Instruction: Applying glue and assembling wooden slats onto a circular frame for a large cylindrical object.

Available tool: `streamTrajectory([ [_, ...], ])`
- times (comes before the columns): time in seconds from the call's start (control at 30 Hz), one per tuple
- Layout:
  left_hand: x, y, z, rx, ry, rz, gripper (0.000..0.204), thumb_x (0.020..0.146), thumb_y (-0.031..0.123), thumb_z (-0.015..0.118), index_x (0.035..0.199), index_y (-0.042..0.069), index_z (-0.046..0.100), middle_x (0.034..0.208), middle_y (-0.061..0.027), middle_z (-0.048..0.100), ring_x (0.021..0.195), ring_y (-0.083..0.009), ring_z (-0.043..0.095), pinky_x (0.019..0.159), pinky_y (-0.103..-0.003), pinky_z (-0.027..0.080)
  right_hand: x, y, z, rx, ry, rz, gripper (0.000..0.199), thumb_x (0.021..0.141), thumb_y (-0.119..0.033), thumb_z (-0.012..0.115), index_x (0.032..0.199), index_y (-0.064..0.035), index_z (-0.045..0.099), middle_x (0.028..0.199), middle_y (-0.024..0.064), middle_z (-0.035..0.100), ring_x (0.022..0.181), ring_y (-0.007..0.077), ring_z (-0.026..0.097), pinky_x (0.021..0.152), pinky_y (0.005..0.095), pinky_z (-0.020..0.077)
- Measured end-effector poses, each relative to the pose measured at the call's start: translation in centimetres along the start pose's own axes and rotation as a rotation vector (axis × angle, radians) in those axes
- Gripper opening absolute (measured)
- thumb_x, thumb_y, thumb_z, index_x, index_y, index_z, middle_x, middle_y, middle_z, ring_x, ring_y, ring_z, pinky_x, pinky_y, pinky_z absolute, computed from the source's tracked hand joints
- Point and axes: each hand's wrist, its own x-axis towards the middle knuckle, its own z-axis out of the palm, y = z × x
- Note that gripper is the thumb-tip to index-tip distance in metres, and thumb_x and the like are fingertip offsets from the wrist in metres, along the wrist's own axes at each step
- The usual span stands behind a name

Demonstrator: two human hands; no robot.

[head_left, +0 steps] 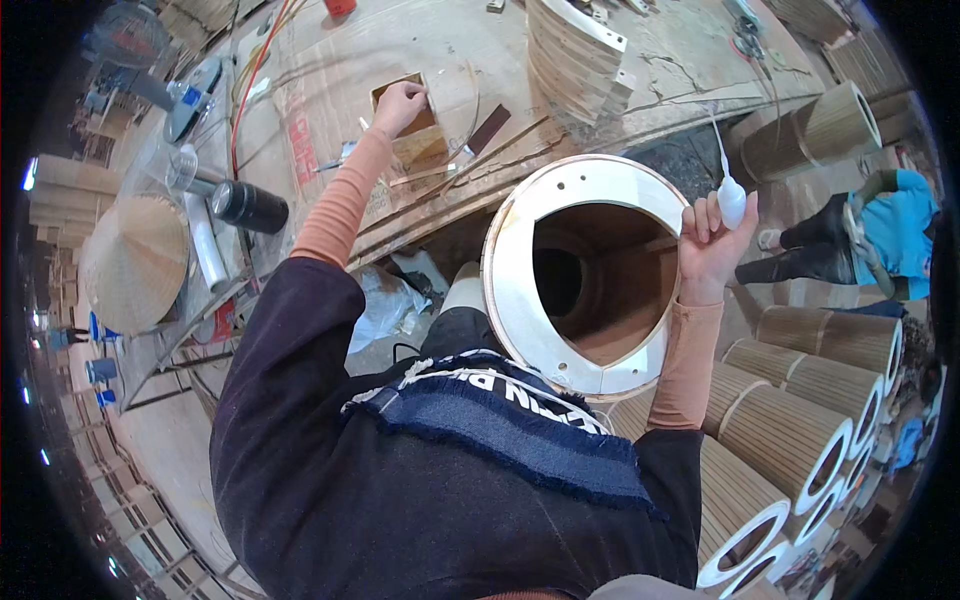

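Grips a white squeeze bottle [733, 203] in the right hand [716, 245], with fingers [702, 216] curled and closed about it and its thin nozzle pointing up, just beside the white-ringed mouth of a large wooden drum [515, 270]. Reaches with the left hand [402, 108] into a small open box [422, 150] on the surface [430, 55], with those fingers bent and bunched together; cannot tell of any hold on something inside. Near the box, to its right, a dark flat strip [489, 130]. Farther right, a stack of curved wooden pieces [575, 65]. Away to the left, a black flask [250, 206] and a conical hat [135, 265]. Lower right, several slatted cylinders [790, 440]; above them, a person in a blue top [893, 235]
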Motion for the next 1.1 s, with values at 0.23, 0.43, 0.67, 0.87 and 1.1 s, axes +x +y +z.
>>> streamTrajectory([
  [0.23, 2.1, -3.4, 1.4, 0.828, -0.4, -0.107, 0.044, 0.077, 0.038, 0.072, 0.099, 0.0, 0.071, 0.103, -0.0254, 0.068, 0.095, -0.0379, 0.067, 0.082, -0.043, 0.053, 0.4, -0.1, -0.6, 0.018, -0.006, -0.032, 0.048, 0.098, -0.051, 0.05, 0.076, -0.0092, 0.052, 0.055, -0.0038, 0.034, 0.046, 0.0082, 0.03, 0.048, 0.0253, 0.0246],
  [0.43, 5.3, -6.1, 3.4, 0.958, -0.761, -0.083, 0.04, 0.082, 0.038, 0.07, 0.107, 0.007, 0.071, 0.107, -0.0171, 0.07, 0.096, -0.0329, 0.067, 0.083, -0.041, 0.052, 0.4, 0.5, -0.3, -0.059, 0.05, -0.022, 0.046, 0.099, -0.051, 0.049, 0.079, -0.0097, 0.052, 0.055, -0.0039, 0.033, 0.046, 0.0079, 0.031, 0.048, 0.0253, 0.0246],
  [0.67, 6.2, -6.2, 4.3, 0.969, -0.87, -0.174, 0.033, 0.081, 0.033, 0.069, 0.101, 0.006, 0.071, 0.098, -0.014, 0.07, 0.09, -0.0277, 0.067, 0.078, -0.038, 0.052, 0.5, 0.3, 0.0, -0.053, 0.084, -0.009, 0.049, 0.099, -0.051, 0.048, 0.073, -0.0101, 0.048, 0.055, -0.0042, 0.032, 0.045, 0.0069, 0.029, 0.046, 0.0249, 0.0231],
  [0.87, 6.0, -4.4, 4.1, 0.962, -0.916, -0.185, 0.027, 0.081, 0.028, 0.068, 0.095, 0.005, 0.071, 0.091, -0.0114, 0.07, 0.086, -0.0233, 0.067, 0.075, -0.036, 0.053, 0.6, 0.2, 0.0, -0.045, 0.051, -0.011, 0.045, 0.1, -0.051, 0.047, 0.08, -0.0103, 0.053, 0.055, -0.004, 0.033, 0.046, 0.007, 0.03, 0.046, 0.0246, 0.0233],
  [1.1, 4.6, 0.9, -0.9, 0.741, -0.695, -0.204, 0.021, 0.081, 0.023, 0.068, 0.089, 0.005, 0.071, 0.083, -0.0083, 0.07, 0.081, -0.0181, 0.068, 0.07, -0.033, 0.053, 0.3, -0.4, 0.1, -0.009, 0.081, -0.023, 0.047, 0.099, -0.048, 0.05, 0.073, -0.0086, 0.044, 0.059, -0.0029, 0.032, 0.049, 0.0078, 0.029, 0.048, 0.0254, 0.0241],
])
